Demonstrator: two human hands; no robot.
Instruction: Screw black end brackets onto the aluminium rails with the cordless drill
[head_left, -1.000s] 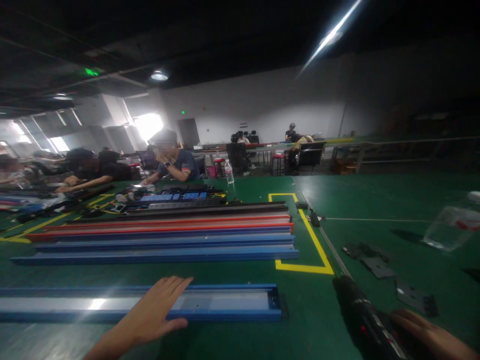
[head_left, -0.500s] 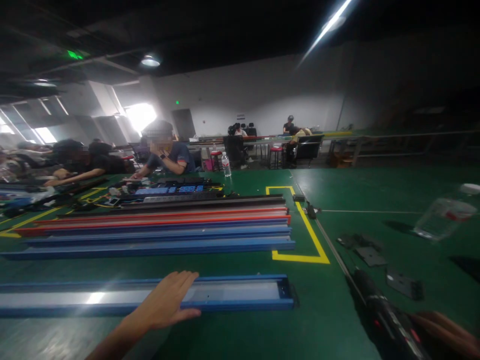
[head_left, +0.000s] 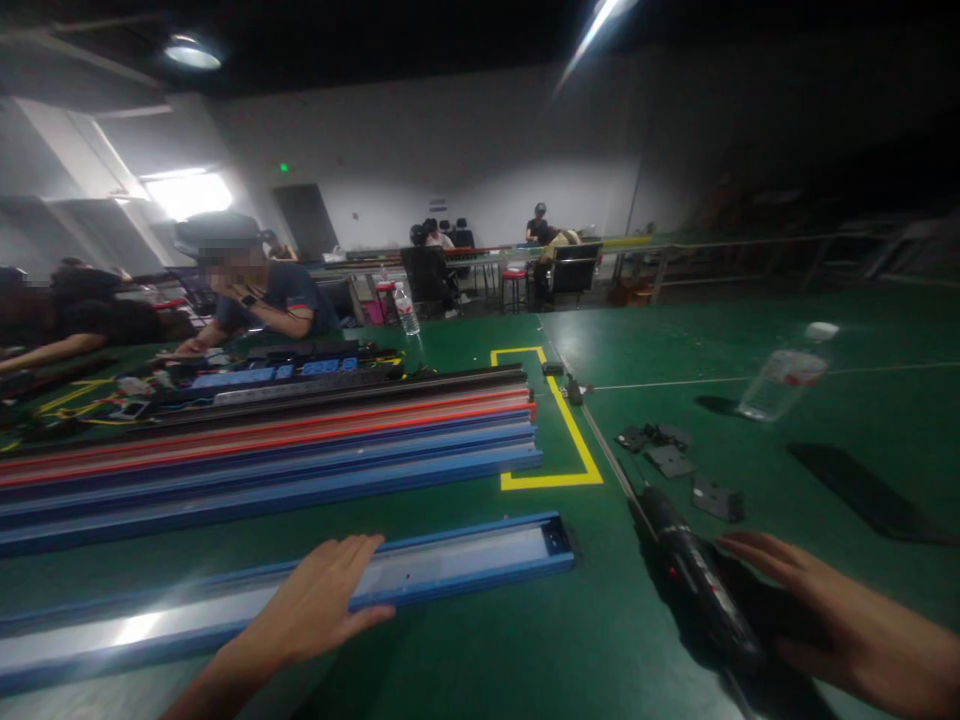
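Note:
A long blue rail (head_left: 465, 548) with a pale inner strip and a dark end piece lies along the near side of the table. Across it rests my left hand (head_left: 319, 595), gripping it with the fingers over the far edge and the thumb at the near edge. A black electric screwdriver (head_left: 701, 580) lies to the right of the rail's end. Beside it on the right is my right hand (head_left: 847, 615), fingers stretched out and slightly apart, holding nothing. Small black plates (head_left: 716, 498) lie just beyond that hand.
Blue, red and black rails (head_left: 420, 425) lie side by side farther back, next to yellow tape (head_left: 551, 481). A tilted clear bottle (head_left: 787, 375) is at right, another bottle (head_left: 406, 308) at the far edge. A dark flat object (head_left: 862, 490) lies right. A co-worker (head_left: 262, 290) sits across.
The view has turned to the right and the rail appears more slanted. My right hand has come farther into view beside the screwdriver. My left hand stays on the rail.

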